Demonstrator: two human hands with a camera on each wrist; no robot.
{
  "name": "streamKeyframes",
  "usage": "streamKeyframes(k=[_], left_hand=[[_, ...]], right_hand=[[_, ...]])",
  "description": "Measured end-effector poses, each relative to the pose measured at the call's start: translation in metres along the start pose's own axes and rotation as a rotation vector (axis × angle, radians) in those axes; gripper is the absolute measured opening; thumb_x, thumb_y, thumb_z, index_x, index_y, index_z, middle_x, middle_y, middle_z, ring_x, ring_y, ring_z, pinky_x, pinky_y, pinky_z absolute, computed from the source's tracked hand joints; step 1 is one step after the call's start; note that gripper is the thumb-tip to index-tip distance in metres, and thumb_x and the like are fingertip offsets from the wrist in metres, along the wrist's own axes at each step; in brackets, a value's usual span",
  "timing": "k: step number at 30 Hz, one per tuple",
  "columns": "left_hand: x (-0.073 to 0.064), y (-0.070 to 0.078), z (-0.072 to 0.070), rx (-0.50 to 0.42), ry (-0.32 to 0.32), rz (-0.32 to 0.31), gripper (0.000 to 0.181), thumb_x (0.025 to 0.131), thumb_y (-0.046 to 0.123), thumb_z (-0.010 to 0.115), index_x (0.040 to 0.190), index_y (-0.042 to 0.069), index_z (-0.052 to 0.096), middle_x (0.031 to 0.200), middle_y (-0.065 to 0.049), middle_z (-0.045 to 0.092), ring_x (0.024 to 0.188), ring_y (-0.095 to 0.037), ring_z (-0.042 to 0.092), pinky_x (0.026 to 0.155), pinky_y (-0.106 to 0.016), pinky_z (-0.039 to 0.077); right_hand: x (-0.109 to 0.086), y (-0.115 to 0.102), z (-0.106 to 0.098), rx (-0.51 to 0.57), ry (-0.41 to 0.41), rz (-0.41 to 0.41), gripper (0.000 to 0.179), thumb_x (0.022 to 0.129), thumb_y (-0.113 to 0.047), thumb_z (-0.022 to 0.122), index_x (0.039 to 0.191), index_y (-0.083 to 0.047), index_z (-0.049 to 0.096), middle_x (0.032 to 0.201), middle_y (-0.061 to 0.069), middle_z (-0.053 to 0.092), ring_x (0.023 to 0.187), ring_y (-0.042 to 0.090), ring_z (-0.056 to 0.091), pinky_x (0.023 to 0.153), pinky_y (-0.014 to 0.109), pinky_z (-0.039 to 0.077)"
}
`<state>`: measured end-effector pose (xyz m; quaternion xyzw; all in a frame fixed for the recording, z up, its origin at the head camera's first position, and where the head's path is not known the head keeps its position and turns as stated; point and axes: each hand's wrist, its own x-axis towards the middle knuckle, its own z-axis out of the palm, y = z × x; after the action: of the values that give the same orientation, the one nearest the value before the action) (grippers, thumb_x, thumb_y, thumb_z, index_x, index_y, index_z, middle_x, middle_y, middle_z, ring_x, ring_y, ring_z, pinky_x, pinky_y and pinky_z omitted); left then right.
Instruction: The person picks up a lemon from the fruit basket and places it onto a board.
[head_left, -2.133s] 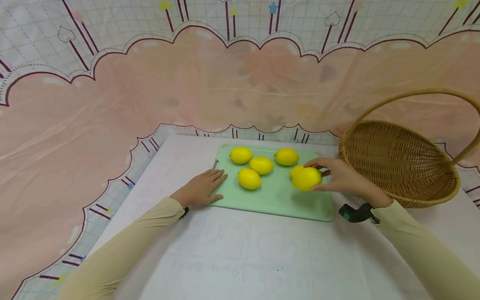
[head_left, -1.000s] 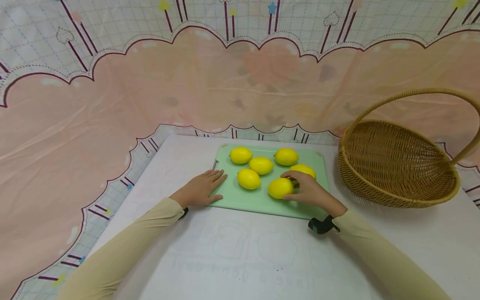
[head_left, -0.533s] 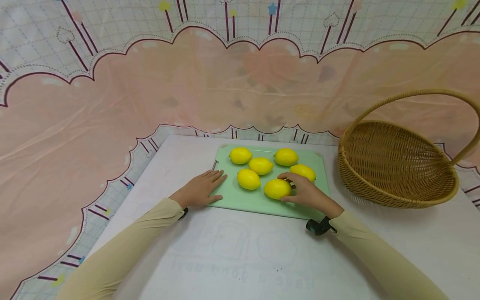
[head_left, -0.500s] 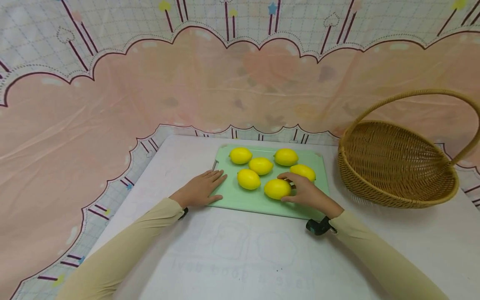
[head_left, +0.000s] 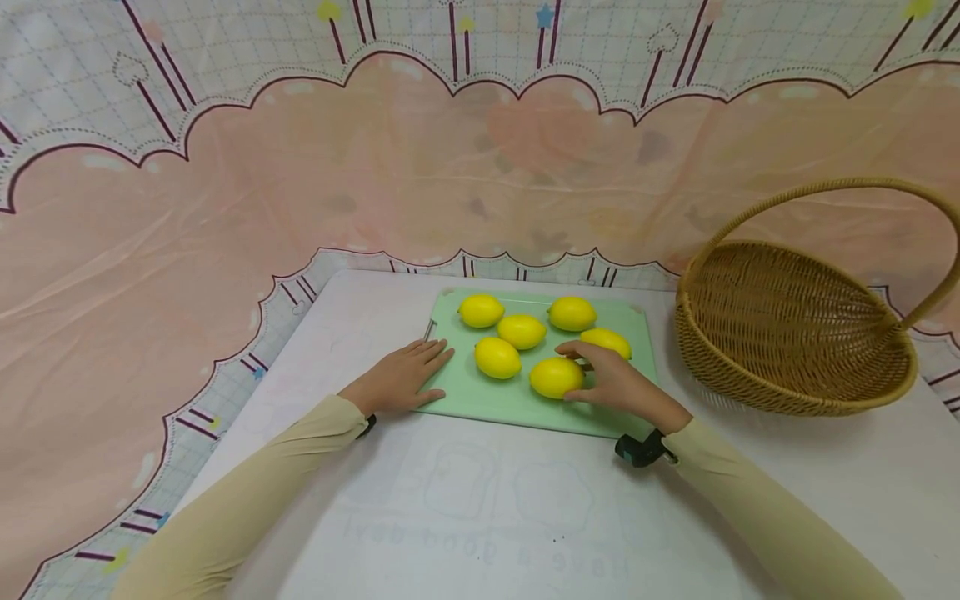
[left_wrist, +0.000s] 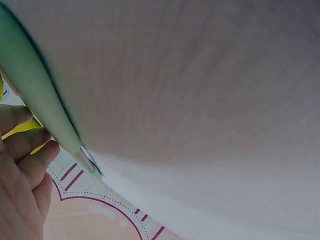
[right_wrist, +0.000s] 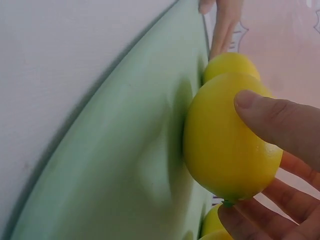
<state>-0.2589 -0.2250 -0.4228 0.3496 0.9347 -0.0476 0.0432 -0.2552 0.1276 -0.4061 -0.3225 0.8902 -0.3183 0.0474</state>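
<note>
In the head view a yellow lemon is held between the thumb and fingers of my right hand. It sits at the front right of a light green cutting board; whether it touches the board I cannot tell. The right wrist view shows that lemon up close, its green-tipped end towards the fingers. My left hand lies with straight fingers over the left edge of the board. Several other lemons lie on the board, among them one lemon partly hidden behind my right hand.
A wicker basket with a tall arched handle stands right of the board on the white table. A small metal bar shows at the board's left edge. A patterned pink cloth hangs behind.
My right hand has carried the lemon left and down, from beside the basket to the board's front middle. It has barely moved in the last half second. My left hand has stayed put.
</note>
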Motion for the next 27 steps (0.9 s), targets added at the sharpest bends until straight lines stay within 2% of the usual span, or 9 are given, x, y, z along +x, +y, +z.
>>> streamKeyframes(k=[17,23,27], left_hand=[[0.004,-0.002,0.000,0.000,-0.006,0.009,0.070,0.096,0.046,0.045,0.147,0.002,0.027,0.153,-0.018,0.028,0.142,-0.033,0.027,0.118,-0.046,0.021],[0.001,-0.003,0.000,0.027,0.013,0.030,0.070,0.096,0.045,0.046,0.147,0.001,0.029,0.152,-0.019,0.029,0.142,-0.033,0.027,0.118,-0.046,0.022],[0.000,-0.005,-0.008,0.048,0.037,0.025,0.071,0.094,0.046,0.049,0.146,0.001,0.031,0.151,-0.020,0.031,0.141,-0.034,0.029,0.117,-0.046,0.022]], right_hand=[[-0.003,-0.001,-0.014,0.005,0.001,-0.015,0.066,0.075,-0.012,0.079,0.131,0.005,0.048,0.132,0.022,0.053,0.117,0.037,0.054,0.095,0.047,0.049],[-0.005,-0.003,-0.030,0.025,0.007,0.001,0.064,0.077,-0.008,0.076,0.133,0.004,0.046,0.133,0.025,0.050,0.119,0.040,0.052,0.097,0.050,0.047],[-0.006,-0.002,-0.046,-0.035,0.029,0.034,0.062,0.081,-0.011,0.073,0.133,0.004,0.045,0.135,0.024,0.049,0.119,0.041,0.050,0.098,0.053,0.045]])
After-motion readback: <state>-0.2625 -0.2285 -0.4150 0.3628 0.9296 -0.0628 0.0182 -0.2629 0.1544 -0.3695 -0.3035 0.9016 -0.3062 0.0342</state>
